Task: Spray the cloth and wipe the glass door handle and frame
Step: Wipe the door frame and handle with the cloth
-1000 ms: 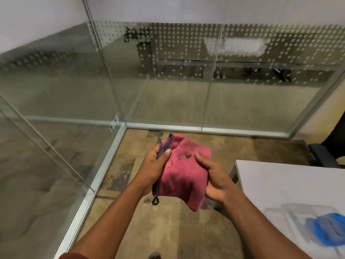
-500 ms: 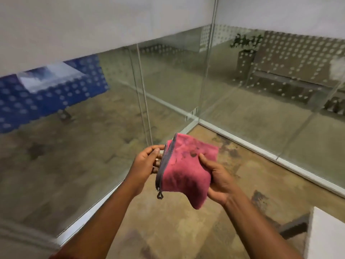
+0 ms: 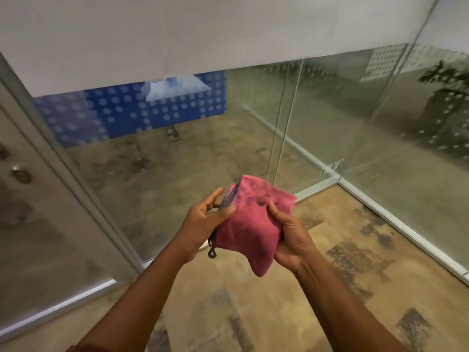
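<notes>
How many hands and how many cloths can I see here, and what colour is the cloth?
Hands: 2, the left hand and the right hand, both gripping the cloth
Cloths: 1, a pink cloth with a grey edge and some dark spots
Total: 3

You hold a pink cloth [image 3: 250, 226] between both hands above the patterned floor [image 3: 355, 288]. Your left hand [image 3: 203, 221] pinches its grey-trimmed left edge; your right hand [image 3: 288, 237] grips its right side, thumb on top. Dark damp spots mark the cloth's upper face. Glass walls [image 3: 190, 174] stand beyond, and a door frame [image 3: 83, 189] rises at the left.
</notes>
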Motion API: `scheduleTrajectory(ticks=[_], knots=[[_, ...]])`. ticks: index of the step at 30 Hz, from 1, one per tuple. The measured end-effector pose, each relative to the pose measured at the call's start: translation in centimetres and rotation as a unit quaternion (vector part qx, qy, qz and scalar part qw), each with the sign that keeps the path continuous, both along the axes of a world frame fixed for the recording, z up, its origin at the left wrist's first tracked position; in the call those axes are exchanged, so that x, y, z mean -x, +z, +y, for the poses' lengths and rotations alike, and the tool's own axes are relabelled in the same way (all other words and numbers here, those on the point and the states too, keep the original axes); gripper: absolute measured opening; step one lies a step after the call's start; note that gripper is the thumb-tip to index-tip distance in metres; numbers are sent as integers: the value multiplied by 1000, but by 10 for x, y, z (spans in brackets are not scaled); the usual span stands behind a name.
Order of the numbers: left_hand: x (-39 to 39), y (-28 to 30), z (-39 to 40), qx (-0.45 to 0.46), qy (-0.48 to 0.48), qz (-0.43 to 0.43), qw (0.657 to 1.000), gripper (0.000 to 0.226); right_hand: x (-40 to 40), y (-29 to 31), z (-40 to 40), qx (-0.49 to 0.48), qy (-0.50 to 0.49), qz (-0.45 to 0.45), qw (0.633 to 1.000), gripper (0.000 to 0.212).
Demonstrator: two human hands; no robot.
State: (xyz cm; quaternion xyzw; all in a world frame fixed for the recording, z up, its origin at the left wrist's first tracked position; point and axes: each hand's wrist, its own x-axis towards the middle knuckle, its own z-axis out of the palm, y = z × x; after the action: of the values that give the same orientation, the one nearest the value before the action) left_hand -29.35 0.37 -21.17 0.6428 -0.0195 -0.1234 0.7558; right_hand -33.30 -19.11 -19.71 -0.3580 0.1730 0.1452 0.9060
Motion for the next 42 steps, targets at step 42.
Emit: scheduleTrajectory(ticks=[42], knots=[[-73, 60, 390, -435, 272, -279, 812, 35, -163, 10, 365, -73, 159, -62, 983, 26]])
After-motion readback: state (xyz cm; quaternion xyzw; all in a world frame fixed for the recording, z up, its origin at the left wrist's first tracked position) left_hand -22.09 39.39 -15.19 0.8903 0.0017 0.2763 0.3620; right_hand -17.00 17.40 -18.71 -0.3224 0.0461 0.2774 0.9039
